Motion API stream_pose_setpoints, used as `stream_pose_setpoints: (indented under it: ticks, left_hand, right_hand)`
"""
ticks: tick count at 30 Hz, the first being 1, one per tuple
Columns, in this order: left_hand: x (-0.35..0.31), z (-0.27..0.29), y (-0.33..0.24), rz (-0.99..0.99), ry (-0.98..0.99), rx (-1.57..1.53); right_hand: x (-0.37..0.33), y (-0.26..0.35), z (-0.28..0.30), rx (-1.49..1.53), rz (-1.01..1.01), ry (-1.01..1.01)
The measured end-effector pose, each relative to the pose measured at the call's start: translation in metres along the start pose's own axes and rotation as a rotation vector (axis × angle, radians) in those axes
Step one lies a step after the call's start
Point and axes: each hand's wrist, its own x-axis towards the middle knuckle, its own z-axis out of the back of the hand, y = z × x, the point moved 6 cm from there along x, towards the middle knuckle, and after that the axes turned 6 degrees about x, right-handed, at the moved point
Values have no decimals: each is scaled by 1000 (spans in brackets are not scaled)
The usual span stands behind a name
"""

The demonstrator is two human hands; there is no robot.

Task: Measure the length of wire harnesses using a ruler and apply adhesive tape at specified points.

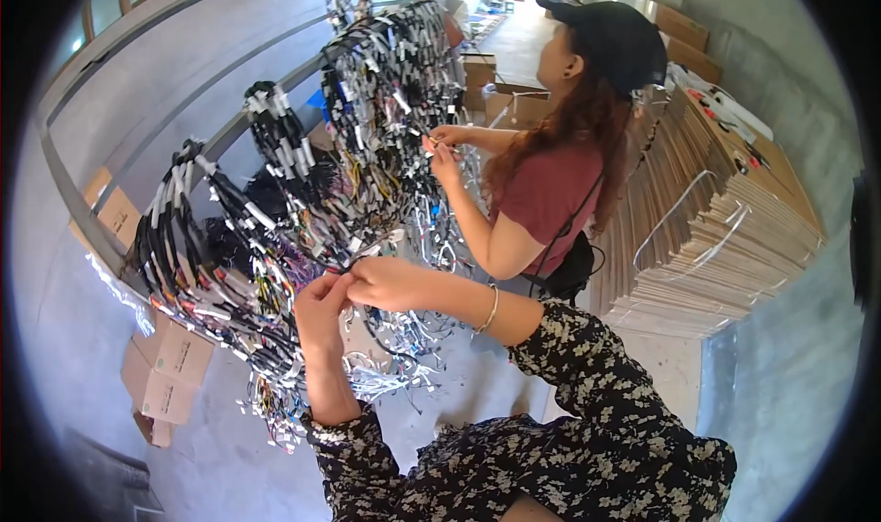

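Observation:
My left hand (321, 316) and my right hand (378, 284) meet in front of a rack hung with bundled cables. Both are closed, thumbs and fingertips pinching a thin dark cable (347, 267) between them; the fingers cover most of the grip. Behind them hang thick bunches of black wire harnesses (174, 237) with white labels and many small connectors. A denser bunch of harnesses (390, 109) hangs farther along the rail. Loose ends with pale connectors (395, 375) dangle below my hands.
A metal rack rail (229, 136) carries the bundles. On my right stands a co-worker in a red shirt (562, 196), hands at the harnesses. Strapped stacks of flat cardboard (679, 246) lie beyond. Cardboard boxes (174, 366) sit at the lower left. Another person is far back.

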Motion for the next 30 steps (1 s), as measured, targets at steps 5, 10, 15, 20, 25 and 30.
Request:
stream_pose_setpoints:
  ticks: [5,10,15,20,25,30]
  left_hand:
    - [-1,-2,-1,-81,8,48]
    - [-11,1,-3,-186,-121,96]
    - [-18,-7,-3,-219,-168,53]
    - [-21,-9,-4,-188,-189,-80]
    - [-24,-5,0,-190,-198,-118]
    - [-20,-6,7,-176,-126,-237]
  right_hand:
    - [-3,2,4,-41,7,27]
    - [-10,15,7,-121,94,-35]
    - [-12,16,5,-242,150,-113]
    - [-14,24,10,-218,200,-71]
    - [-17,28,5,-281,236,-99]
    - [-28,25,-1,-412,360,-212]
